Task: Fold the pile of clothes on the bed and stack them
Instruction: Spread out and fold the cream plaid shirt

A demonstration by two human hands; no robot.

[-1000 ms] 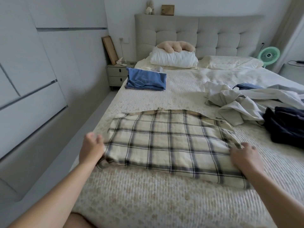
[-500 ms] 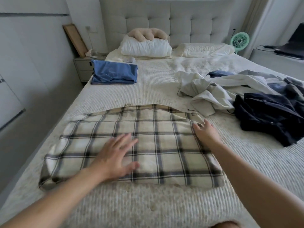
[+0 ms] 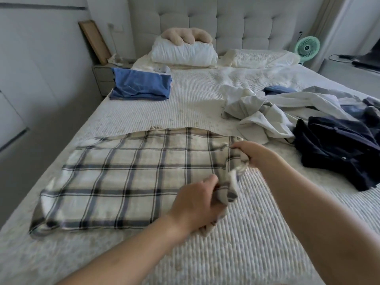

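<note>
plaid shirt (image 3: pixel 131 177): soft matt woven cloth | bedspread (image 3: pixel 257 233): ribbed matt cloth | headboard (image 3: pixel 246 23): tufted fabric

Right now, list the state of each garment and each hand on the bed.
Plaid shirt: partly folded, flat, right edge lifted.
Blue garment: folded.
White clothes: crumpled, unfolded.
Navy garment: crumpled, unfolded.
Left hand: gripping the plaid shirt's edge.
Right hand: gripping the same edge.

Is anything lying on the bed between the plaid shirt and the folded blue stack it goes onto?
Nothing visible: only bare bedspread lies between the plaid shirt and the folded blue stack. The unfolded pile sits off to the right.
</note>
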